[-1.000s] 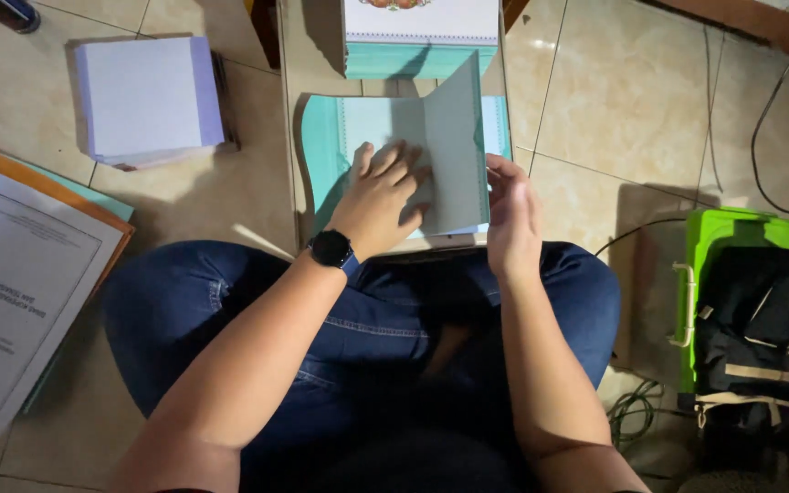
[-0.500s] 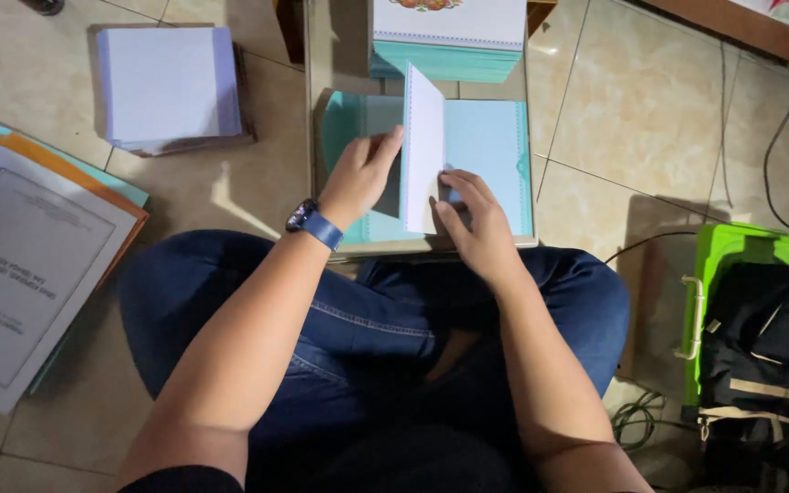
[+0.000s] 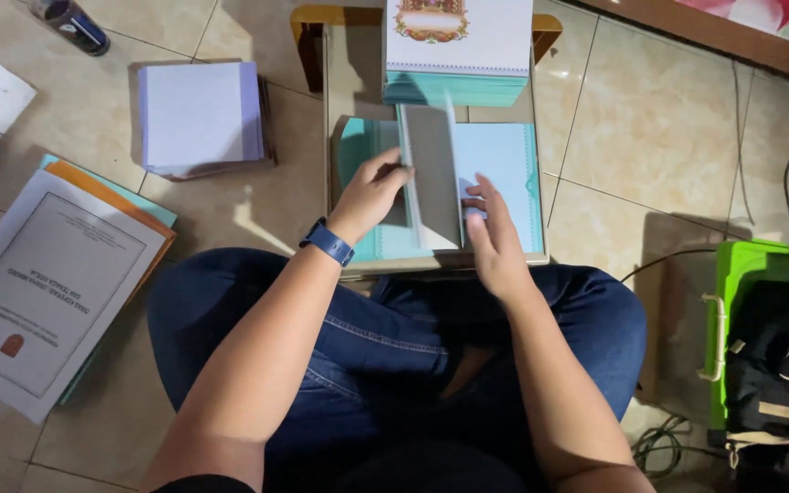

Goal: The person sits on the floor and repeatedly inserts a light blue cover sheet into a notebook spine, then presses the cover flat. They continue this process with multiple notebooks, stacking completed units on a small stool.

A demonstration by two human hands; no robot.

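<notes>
At the centre top of the frame, on the low desk, the left hand pinches the raised flap of the teal card while the right hand rests open on it; the card looks light, stiff, easily creased, and best held by its edges.

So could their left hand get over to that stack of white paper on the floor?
Probably yes: the left hand is on the grey flap, and only bare floor tiles lie between it and the paper stack.
</notes>
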